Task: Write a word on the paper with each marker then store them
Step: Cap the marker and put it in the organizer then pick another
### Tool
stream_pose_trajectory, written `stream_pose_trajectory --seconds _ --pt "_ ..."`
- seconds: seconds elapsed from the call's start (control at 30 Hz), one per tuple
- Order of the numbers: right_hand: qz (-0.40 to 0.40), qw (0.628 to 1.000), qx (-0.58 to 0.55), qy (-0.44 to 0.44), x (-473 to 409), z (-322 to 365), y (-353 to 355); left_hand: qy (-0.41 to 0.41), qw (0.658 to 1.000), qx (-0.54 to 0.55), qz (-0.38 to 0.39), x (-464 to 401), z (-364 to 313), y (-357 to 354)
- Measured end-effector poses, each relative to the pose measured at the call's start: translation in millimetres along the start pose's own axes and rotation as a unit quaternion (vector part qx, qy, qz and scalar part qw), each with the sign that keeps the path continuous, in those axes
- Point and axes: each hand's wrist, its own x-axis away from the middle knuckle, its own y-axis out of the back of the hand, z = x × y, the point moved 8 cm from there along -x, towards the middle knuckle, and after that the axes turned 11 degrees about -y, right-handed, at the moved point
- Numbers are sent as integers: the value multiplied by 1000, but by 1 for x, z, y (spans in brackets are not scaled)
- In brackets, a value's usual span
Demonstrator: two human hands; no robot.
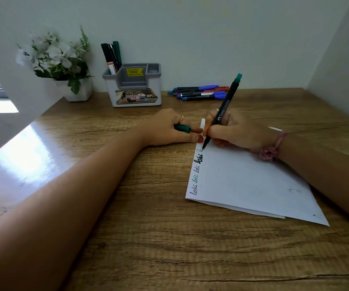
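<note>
Currently my right hand (235, 131) pinches the marker (222, 111) low near its tip, on the paper (253, 181); left hand (167, 128) grips its cap (182, 128). Light, stiff, probably slick barrel; I'd hold low.

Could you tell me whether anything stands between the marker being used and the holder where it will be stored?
Nothing visible does. The marker is in the right hand, and the table from there to the holder is bare. The left hand, holding the cap, lies below that line.
</note>
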Motion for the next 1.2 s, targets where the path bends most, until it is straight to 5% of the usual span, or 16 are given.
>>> stream_pose_trajectory --seconds 1.2 --pt "-39 999 -17 -20 -4 -8 7 7 1000 -11 -7 2 -7 2"
